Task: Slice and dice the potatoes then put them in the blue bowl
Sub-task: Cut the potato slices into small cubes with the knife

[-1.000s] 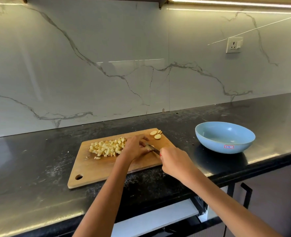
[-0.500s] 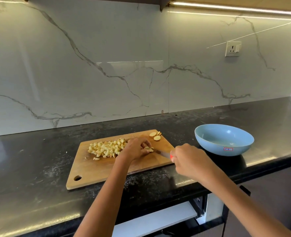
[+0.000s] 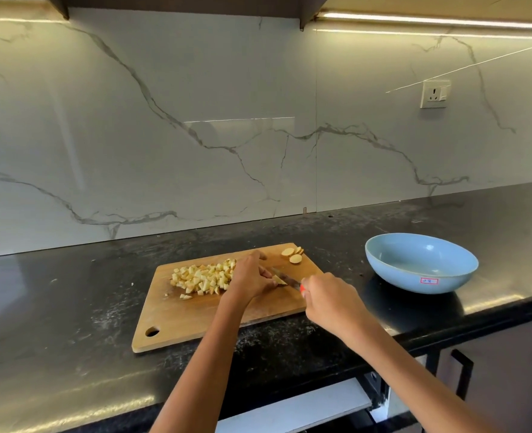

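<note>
A wooden cutting board [image 3: 196, 320] lies on the black counter. A pile of diced potato [image 3: 203, 278] sits on its left half, and a few round potato slices [image 3: 292, 255] lie at its far right corner. My left hand [image 3: 252, 276] holds a small potato piece [image 3: 279, 280] down on the board, fingers curled over it. My right hand [image 3: 330, 301] grips a knife [image 3: 285, 276] by its red handle, the blade lying against that piece. The blue bowl [image 3: 420, 264] stands to the right of the board with nothing in it.
The black counter [image 3: 55, 307] runs along a marble-look wall with a socket [image 3: 435, 93] at upper right. The counter's front edge lies just below the board. A dark cabinet handle [image 3: 461, 373] shows at lower right.
The knife blade has moved back in against the piece under my left hand after being drawn out to the right. My view has tilted slightly. The pile and bowl have not moved.
</note>
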Tool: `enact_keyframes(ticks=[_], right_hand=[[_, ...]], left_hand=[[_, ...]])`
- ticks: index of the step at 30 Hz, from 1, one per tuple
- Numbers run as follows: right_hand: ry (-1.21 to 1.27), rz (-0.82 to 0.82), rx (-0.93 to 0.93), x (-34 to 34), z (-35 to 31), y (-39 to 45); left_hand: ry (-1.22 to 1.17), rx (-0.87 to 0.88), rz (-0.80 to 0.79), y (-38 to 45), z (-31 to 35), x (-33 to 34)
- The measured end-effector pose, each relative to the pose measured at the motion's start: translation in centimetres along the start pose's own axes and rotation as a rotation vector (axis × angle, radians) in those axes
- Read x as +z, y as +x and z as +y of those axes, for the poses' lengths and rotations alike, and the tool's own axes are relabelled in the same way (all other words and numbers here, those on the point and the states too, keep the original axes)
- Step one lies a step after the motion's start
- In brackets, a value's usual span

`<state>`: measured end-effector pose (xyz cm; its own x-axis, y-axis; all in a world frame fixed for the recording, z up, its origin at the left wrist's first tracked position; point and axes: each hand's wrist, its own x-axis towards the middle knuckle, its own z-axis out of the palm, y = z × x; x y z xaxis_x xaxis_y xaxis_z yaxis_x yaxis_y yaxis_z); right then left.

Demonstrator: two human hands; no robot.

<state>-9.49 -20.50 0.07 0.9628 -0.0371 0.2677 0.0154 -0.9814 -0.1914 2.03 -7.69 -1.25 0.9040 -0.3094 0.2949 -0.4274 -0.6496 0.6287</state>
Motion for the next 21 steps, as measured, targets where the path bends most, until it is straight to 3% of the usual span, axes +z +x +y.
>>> enact_keyframes(ticks=[16,21], right_hand=[[-0.070,-0.005,-0.032,0.2,-1.7,0.1],[-0.080,-0.053,-0.052,0.2,-1.1,-0.8]], left_hand=[[0.056,0.019,0.010,0.0,0.0,0.0],[0.141,0.086,-0.087,-0.2,0.3,0.0]])
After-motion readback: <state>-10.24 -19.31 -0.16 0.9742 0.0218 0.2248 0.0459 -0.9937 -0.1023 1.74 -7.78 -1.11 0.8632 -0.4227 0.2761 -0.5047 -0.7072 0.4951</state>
